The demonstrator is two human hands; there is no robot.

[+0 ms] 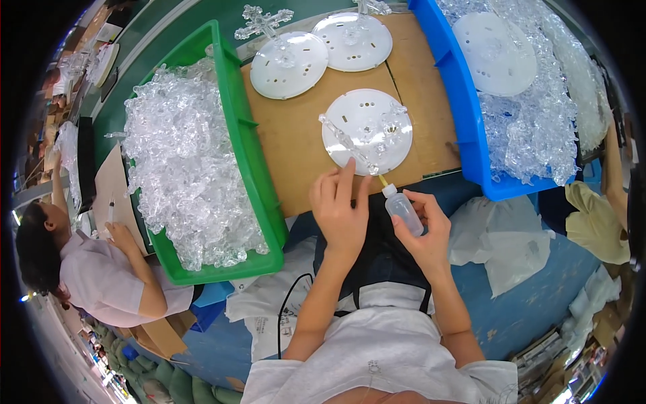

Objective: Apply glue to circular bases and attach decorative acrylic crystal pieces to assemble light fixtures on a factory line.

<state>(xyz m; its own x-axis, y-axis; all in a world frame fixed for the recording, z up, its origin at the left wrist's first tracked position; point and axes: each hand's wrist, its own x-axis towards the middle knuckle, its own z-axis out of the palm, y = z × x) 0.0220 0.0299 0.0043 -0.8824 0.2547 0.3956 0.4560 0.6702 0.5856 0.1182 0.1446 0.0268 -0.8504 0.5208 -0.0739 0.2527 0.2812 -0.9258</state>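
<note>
The fingers of the left hand are pinched together on the near end of a clear plastic piece, which lies slanted across the near white disc. The fingers of the right hand are wrapped around a small squeeze bottle, its yellowish nozzle pointing up toward the disc's near edge, just beside the spot where the left hand grips.

To do this step well, it seems wise to keep the clear piece steady against the disc, bring the nozzle right to the joint and squeeze lightly, so that only a small drop lands there and none runs over the disc's face.

Both forearms rise from the lower edge of the picture and converge toward the disc. The left wrist is straight, with the back of the hand up; the right hand is turned inward, tilting the bottle toward the left hand.

The disc rests on a brown board on the counter. Beyond the disc lie two more white discs, each carrying clear ornaments. Left of the disc stands a green bin heaped with clear plastic parts; right of it, a blue bin holds more of them and another disc. Far to the left of the disc, past the green bin, another person works.
</note>
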